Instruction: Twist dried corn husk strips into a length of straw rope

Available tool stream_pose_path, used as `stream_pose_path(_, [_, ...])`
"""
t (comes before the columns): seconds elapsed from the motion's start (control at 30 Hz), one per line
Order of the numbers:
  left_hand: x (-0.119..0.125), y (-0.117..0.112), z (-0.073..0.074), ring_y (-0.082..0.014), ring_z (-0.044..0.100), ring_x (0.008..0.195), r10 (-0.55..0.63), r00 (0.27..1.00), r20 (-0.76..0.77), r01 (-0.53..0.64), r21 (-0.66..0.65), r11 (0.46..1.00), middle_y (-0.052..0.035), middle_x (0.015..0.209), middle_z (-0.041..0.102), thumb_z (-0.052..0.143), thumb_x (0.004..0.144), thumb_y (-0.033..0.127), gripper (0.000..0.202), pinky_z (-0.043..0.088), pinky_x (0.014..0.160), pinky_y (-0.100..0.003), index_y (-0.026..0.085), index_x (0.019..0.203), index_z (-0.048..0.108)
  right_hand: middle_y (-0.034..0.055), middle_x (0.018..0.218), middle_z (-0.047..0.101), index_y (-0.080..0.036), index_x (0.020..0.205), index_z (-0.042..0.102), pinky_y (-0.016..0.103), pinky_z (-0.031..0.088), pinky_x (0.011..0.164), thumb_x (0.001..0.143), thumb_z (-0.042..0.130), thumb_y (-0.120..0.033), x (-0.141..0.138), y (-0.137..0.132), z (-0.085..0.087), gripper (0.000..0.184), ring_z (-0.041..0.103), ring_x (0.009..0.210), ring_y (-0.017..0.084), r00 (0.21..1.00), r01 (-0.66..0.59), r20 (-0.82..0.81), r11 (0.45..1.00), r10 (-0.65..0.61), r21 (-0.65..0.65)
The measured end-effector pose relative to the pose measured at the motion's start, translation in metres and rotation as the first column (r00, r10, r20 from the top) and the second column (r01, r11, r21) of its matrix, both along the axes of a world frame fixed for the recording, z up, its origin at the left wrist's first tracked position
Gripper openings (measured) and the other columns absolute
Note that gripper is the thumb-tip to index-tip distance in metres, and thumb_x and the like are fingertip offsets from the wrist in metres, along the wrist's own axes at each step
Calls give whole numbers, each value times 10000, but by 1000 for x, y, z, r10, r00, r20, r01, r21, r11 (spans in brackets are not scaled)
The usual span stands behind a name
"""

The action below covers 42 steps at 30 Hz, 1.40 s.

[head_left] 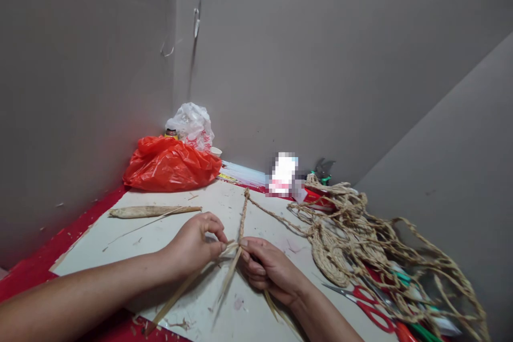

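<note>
A straw braid [242,214] runs down the board from a knot at its far end, and its loose strands fan out toward me. My left hand [198,243] pinches one of these straw strands [176,299] between thumb and forefinger, just left of the braid's near end. At that end my right hand [266,267] is closed, its thumb and forefinger gripping the braid and the other fingers curled. Another strand [227,283] hangs between the hands, slightly blurred. More strand ends show below my right hand. From the knot a thin cord leads right to a rope pile.
The pile of braided rope [344,224] spreads along the right side. Red-handled scissors [371,307] lie beside it, and green-handled pruners [323,171] stand behind. A red plastic bag [172,165] sits back left, near a dry husk-like piece [148,212]. Grey partitions [280,64] enclose the table.
</note>
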<state>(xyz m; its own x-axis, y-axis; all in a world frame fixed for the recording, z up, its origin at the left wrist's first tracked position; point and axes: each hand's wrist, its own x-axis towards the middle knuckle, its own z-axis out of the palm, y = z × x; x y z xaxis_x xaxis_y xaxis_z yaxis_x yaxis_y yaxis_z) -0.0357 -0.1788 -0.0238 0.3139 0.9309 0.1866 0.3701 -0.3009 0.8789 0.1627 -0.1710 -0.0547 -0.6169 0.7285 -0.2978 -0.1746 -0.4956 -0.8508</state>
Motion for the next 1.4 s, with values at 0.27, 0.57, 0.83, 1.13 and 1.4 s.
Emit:
stream_pose_path(0.27, [10,4,-5,-159,580,765,-131,991,4,129,-202,971,-44,817,650,586,693,205,53,433,724,-275,154,698,571,-115,389,300,-171,629,439,159,81,336,813,589,-388,0,0,-1,322,113,337,14,1000,6,20,1000,-5,-26])
stream_pose_path(0.57, [19,11,-19,-43,342,285,-104,928,358,306,-571,761,76,465,529,625,655,281,241,253,308,-148,186,793,451,-112,383,303,-168,618,455,159,87,326,815,600,-407,1,0,-1,343,118,318,10,1000,20,9,999,-19,-44])
stream_pose_path(0.83, [18,17,-23,-48,428,335,-48,928,370,284,-616,735,1,585,624,680,616,353,297,281,321,-163,135,777,558,-108,398,307,-164,640,468,173,120,335,820,591,-466,1,-3,-1,372,142,331,19,998,30,54,1000,-30,-5])
stream_pose_path(1.13, [17,20,-24,-53,379,339,-35,954,297,199,-545,815,36,418,520,548,611,199,78,282,382,-175,137,652,570,-90,444,302,-160,657,490,220,87,392,780,604,-536,-4,-7,-4,412,166,390,38,945,70,304,981,-123,181])
stream_pose_path(1.4, [20,7,-25,-84,415,385,-53,981,184,132,-449,884,48,418,482,471,689,201,34,285,405,-186,178,664,476,-52,513,304,-164,541,448,241,175,466,749,616,-519,-20,-15,-4,444,229,505,77,798,148,476,886,-370,439])
